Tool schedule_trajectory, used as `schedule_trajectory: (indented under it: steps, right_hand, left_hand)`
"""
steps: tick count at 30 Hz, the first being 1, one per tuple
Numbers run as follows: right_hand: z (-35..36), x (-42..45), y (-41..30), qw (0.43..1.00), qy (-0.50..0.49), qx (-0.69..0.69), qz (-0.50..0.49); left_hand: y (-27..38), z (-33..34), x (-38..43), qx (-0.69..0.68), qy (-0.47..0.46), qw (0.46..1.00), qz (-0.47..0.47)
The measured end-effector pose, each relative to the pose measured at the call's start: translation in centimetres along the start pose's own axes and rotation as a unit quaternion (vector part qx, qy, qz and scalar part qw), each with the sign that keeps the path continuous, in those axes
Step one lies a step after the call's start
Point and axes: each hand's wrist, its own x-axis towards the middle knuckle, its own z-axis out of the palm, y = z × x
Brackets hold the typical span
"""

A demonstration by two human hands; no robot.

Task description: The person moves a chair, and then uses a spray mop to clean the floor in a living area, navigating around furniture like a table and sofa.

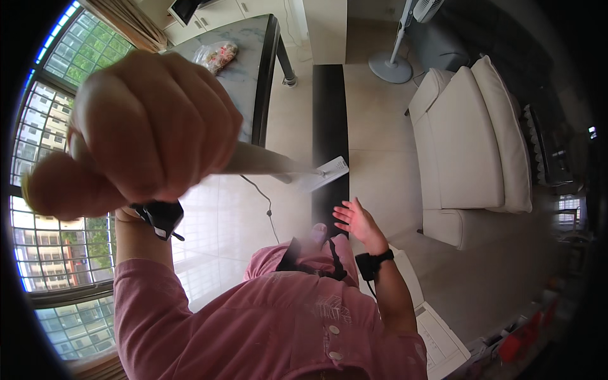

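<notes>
Close to the camera, my left hand (pixel 152 123) is closed around the upper end of a pale pole (pixel 266 159). The pole slants down to a flat white mop head (pixel 327 172), which lies on the floor across a dark strip (pixel 328 114). My right hand (pixel 358 222) is held in front of my body, palm partly up, fingers apart, with nothing in it. Each wrist wears a black strapped device. The hand hides the far end of the pole and part of the window.
A marble-topped table (pixel 247 47) with a plastic bag (pixel 217 54) stands ahead at the left. A cable (pixel 269 213) lies on the floor. A cream sofa (pixel 465 142) is at the right, a standing fan's base (pixel 390 67) beyond. Barred windows (pixel 52 247) line the left side.
</notes>
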Motion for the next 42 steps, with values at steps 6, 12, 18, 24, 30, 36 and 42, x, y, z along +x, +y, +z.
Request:
schedule_trajectory:
  steps: [6,12,18,24,30,36,42]
  right_hand:
    - [9.1,8.3,-3.4,0.935,-0.185,0.288,0.092]
    - [1.3,17.2,-6.2,0.937,-0.112,0.325,0.061]
    - [0.2,19.0,-14.2,0.937,-0.125,0.324,0.045]
    - [-1.1,23.7,-20.1,0.928,-0.097,0.36,-0.018]
    - [-1.6,30.2,-26.6,0.965,-0.039,0.224,-0.129]
    - [-5.4,33.0,-27.7,0.96,-0.065,0.261,-0.079]
    - [-9.2,30.9,-26.2,0.914,-0.1,0.362,-0.15]
  left_hand:
    - [-4.4,3.6,2.8,-0.043,0.052,0.994,0.084]
    - [-10.5,2.0,6.8,-0.045,-0.05,0.995,-0.076]
    - [-16.0,-0.5,7.4,-0.036,0.044,0.982,-0.18]
    - [-19.8,-1.9,8.0,0.069,0.086,0.947,-0.301]
    - [-25.6,-2.3,4.3,0.085,0.172,0.91,-0.368]
    - [-31.1,-2.5,3.7,0.148,0.028,0.932,-0.33]
    - [-29.3,-4.0,6.3,0.155,0.073,0.943,-0.286]
